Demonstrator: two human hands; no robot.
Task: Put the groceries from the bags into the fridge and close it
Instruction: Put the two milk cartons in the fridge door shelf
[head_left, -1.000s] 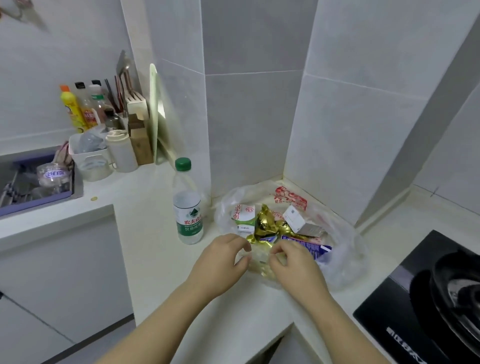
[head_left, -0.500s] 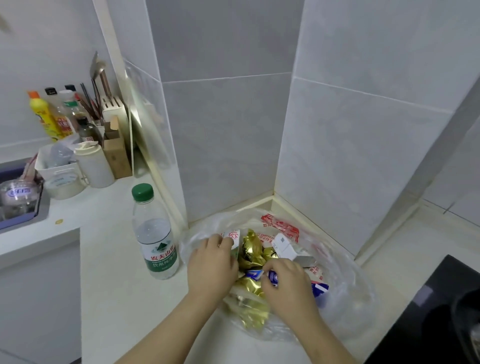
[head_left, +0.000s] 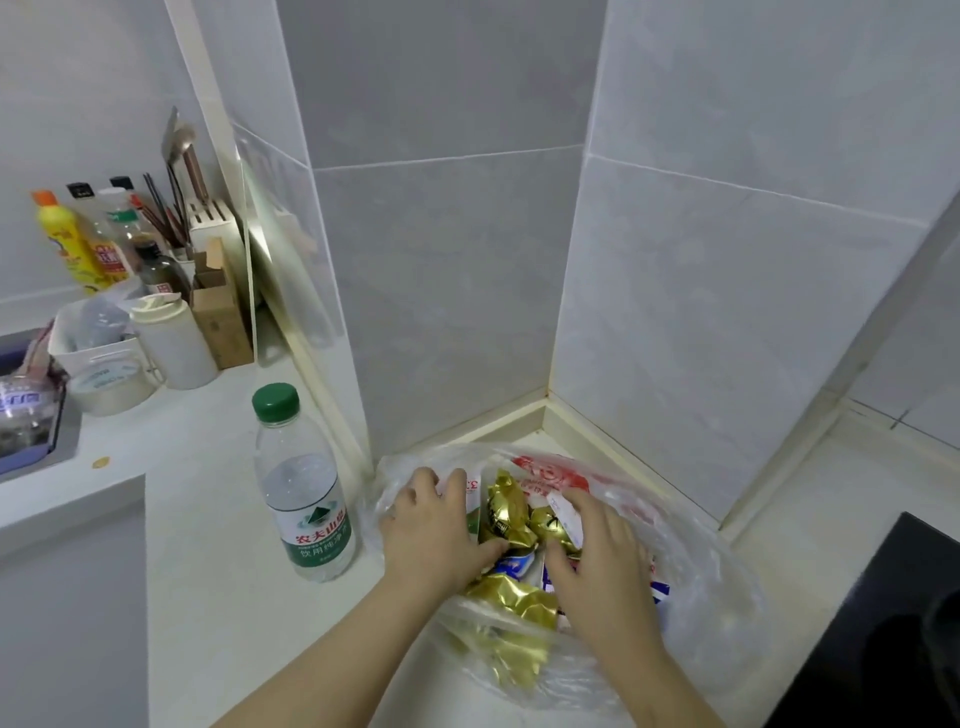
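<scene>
From here I see, far left on the desk (head_left: 208, 519), a yellow detergent bottle (head_left: 65, 244), a knife block (head_left: 215, 228) and a white canister (head_left: 174, 343); a black hob (head_left: 883, 623) sits right.

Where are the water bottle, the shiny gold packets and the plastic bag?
water bottle (head_left: 318, 538): head view, on its green-and-white label.
gold packets (head_left: 506, 506): head view, on the topmost one's crinkled foil.
plastic bag (head_left: 717, 592): head view, on its clear right side.

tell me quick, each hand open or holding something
Left hand: grips the white and green carton inside the plastic bag.
Right hand: down among the gold packets; grip cannot be told.
</scene>
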